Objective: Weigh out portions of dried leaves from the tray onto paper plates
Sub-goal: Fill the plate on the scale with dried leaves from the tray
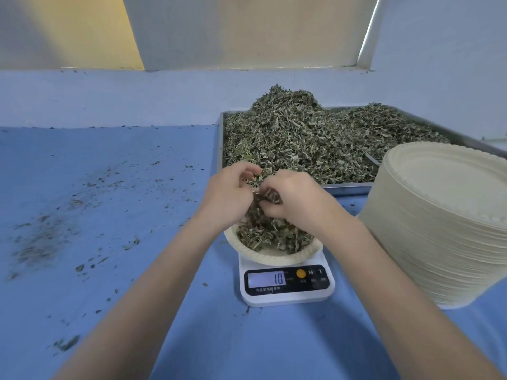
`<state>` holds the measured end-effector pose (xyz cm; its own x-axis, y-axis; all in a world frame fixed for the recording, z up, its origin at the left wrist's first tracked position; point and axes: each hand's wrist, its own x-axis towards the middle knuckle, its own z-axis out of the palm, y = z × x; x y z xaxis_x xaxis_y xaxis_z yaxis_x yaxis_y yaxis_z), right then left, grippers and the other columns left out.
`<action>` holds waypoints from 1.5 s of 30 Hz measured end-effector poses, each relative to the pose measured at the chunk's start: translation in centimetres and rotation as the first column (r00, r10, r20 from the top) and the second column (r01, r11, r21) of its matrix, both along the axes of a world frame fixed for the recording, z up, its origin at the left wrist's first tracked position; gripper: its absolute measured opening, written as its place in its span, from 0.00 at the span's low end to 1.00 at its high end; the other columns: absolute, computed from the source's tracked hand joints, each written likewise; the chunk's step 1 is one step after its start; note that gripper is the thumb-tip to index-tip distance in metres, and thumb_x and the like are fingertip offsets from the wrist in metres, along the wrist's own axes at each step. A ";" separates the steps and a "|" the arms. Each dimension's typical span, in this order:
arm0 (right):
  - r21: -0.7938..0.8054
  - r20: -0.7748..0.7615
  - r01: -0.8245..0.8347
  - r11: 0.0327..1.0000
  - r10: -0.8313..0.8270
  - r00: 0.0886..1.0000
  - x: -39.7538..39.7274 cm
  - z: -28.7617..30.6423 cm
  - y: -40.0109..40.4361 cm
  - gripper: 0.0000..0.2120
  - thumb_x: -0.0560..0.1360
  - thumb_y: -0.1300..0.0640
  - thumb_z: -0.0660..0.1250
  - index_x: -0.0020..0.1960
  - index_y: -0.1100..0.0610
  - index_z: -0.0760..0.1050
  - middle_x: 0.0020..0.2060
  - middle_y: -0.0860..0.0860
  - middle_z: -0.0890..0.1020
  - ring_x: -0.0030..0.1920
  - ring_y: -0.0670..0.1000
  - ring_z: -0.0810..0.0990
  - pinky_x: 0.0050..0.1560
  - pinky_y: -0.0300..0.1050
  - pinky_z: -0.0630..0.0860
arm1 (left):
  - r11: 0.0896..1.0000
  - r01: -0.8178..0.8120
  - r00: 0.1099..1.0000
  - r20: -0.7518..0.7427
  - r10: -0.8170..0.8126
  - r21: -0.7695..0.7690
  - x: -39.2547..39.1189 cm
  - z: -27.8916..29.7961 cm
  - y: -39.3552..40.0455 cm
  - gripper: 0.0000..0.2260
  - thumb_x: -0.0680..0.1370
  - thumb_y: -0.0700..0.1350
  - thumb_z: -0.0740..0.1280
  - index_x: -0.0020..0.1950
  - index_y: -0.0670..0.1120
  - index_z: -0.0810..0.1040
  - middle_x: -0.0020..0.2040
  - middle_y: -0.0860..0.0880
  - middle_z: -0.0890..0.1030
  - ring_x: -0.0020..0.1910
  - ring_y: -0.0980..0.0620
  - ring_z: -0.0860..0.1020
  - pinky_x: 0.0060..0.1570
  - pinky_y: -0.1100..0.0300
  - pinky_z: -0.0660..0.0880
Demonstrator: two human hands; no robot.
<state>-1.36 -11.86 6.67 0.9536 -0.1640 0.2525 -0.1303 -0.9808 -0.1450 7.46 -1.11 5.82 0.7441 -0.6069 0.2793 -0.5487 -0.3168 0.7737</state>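
Soft, even, bluish light; bright strip upper right. Faint shadows. Wide-angle bend at edges; leaf scraps on the left smeared, centre sharp.

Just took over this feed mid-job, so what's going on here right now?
A person is portioning dried leaves from a metal tray onto a paper plate sitting on a digital kitchen scale. Both hands are over the plate: the left hand and right hand each pinch leaves. The display reads 10. A tall stack of paper plates stands to the right on the blue table.
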 end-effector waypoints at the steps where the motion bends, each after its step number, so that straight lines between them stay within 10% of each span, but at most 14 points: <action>1: 0.028 0.055 -0.003 1.000 0.001 0.998 0.0 0.7 -0.1 0.14 0.75 0.54 0.67 0.59 0.56 0.77 0.50 0.53 0.77 0.51 0.53 0.76 0.54 0.47 0.72 | 0.999 0.001 1.000 -0.010 -0.002 -0.034 0.0 0.1 0.0 0.19 0.77 0.33 0.56 0.57 0.52 0.77 0.54 0.53 0.78 0.48 0.59 0.74 0.49 0.68 0.71; 9: 0.081 0.212 0.012 0.997 -0.029 0.977 1.4 5.3 -0.5 0.13 0.75 0.53 0.67 0.59 0.55 0.78 0.47 0.52 0.78 0.46 0.47 0.71 0.49 0.37 0.67 | 0.978 -0.006 0.994 -0.111 -0.017 -0.211 0.5 2.0 -0.4 0.21 0.77 0.38 0.55 0.46 0.66 0.73 0.39 0.57 0.76 0.48 0.46 0.79 0.55 0.46 0.76; 23: 0.184 0.210 0.007 0.983 -0.046 0.977 1.8 3.9 -1.1 0.12 0.74 0.54 0.69 0.56 0.55 0.79 0.42 0.50 0.76 0.42 0.48 0.72 0.42 0.38 0.67 | 0.982 0.062 0.988 -0.126 -0.086 -0.180 1.1 1.3 -0.8 0.21 0.77 0.35 0.55 0.42 0.62 0.74 0.34 0.55 0.76 0.42 0.46 0.81 0.48 0.53 0.79; 31: 0.169 0.252 -0.016 0.986 -0.028 0.967 5.7 3.8 -2.9 0.11 0.74 0.54 0.69 0.55 0.55 0.79 0.41 0.51 0.76 0.43 0.49 0.71 0.42 0.39 0.65 | 0.996 0.019 0.999 -0.047 -0.023 -0.092 4.1 1.7 -2.7 0.17 0.77 0.35 0.54 0.47 0.57 0.73 0.38 0.53 0.79 0.43 0.46 0.82 0.39 0.57 0.74; 35: 0.103 0.254 0.021 0.994 -0.046 0.966 9.4 3.7 -4.6 0.14 0.75 0.54 0.68 0.58 0.58 0.76 0.48 0.55 0.76 0.51 0.54 0.75 0.49 0.43 0.67 | 0.998 0.043 0.998 -0.037 -0.044 -0.041 6.8 1.9 -4.0 0.20 0.79 0.36 0.53 0.65 0.55 0.71 0.53 0.46 0.79 0.50 0.46 0.79 0.54 0.55 0.75; 40: -0.065 -0.347 0.125 0.990 -0.140 0.927 11.3 1.3 -6.5 0.25 0.79 0.40 0.56 0.73 0.46 0.63 0.69 0.56 0.69 0.68 0.60 0.67 0.66 0.56 0.66 | 0.966 0.074 0.997 -0.010 -0.074 0.247 8.3 0.6 -4.8 0.27 0.81 0.36 0.52 0.78 0.51 0.50 0.78 0.48 0.54 0.76 0.49 0.55 0.68 0.58 0.57; 45: 0.057 -0.282 0.146 0.988 -0.124 0.951 8.3 0.2 -6.2 0.23 0.83 0.45 0.45 0.75 0.49 0.60 0.75 0.55 0.62 0.74 0.55 0.59 0.72 0.56 0.58 | 0.981 0.088 0.992 -0.099 -0.072 0.170 7.0 -1.6 -3.5 0.23 0.82 0.38 0.53 0.76 0.53 0.60 0.74 0.49 0.65 0.60 0.49 0.75 0.47 0.70 0.72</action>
<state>6.91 -18.03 6.83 0.9519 -0.3042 -0.0364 -0.3061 -0.9388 -0.1582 14.47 -4.57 4.21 0.7086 -0.6989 0.0971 -0.5069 -0.4085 0.7590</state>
